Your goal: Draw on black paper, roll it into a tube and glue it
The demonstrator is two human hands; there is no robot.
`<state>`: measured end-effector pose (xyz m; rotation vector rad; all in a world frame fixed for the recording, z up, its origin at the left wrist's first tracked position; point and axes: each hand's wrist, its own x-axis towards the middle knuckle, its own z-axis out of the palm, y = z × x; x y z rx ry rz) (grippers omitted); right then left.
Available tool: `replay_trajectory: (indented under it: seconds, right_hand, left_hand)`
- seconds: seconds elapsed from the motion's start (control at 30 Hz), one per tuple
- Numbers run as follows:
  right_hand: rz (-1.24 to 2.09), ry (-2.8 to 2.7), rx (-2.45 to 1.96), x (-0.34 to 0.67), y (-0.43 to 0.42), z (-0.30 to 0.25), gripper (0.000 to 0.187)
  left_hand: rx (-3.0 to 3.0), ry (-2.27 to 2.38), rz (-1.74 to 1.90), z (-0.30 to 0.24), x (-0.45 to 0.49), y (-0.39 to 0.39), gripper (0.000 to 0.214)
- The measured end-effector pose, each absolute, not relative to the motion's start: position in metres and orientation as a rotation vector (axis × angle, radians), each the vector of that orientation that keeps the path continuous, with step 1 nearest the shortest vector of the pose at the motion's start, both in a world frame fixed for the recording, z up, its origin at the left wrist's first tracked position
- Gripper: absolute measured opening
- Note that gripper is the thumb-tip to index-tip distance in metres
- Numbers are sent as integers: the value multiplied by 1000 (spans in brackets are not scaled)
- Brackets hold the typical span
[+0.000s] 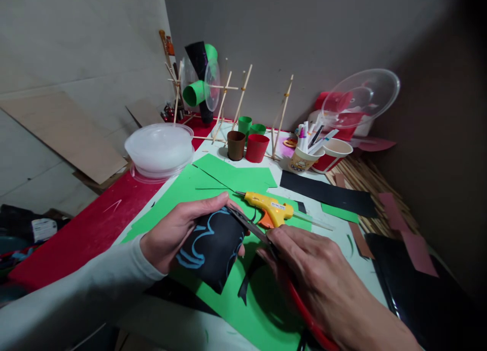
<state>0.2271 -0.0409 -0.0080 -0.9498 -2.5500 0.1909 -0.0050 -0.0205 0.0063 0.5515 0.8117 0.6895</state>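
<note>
My left hand (178, 229) grips a piece of black paper (213, 249) with light blue drawn lines, holding it above green paper sheets (228, 181). My right hand (319, 275) is closed round red-handled scissors (254, 229), whose blades meet the top edge of the black paper. A curled black offcut (245, 285) hangs below the paper. A yellow glue gun (268, 209) lies just beyond the blades on the green sheets.
Stacked clear bowls (160, 148) sit at the left on a red surface (87, 229). Small brown, red and green cups (247, 143), stick frames (281, 112), a cup of markers (304, 155), a black strip (327, 194) and a clear bowl (361, 95) stand behind.
</note>
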Motion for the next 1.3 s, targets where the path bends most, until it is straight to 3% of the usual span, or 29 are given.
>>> replay_trajectory:
  seconds: [0.87,1.17,1.3]
  right_hand:
    - [-69,-2602,-918,229,-41,-4,25]
    - [-21,-2515,-956,224,-40,-13,15]
    - [-27,-2530,-952,225,-40,-14,14]
  left_hand:
    - [722,1018,775,11,-5,-18,34]
    - [787,1040,859,9,-6,-22,27]
    - [752,1006,806,6,-4,-22,46]
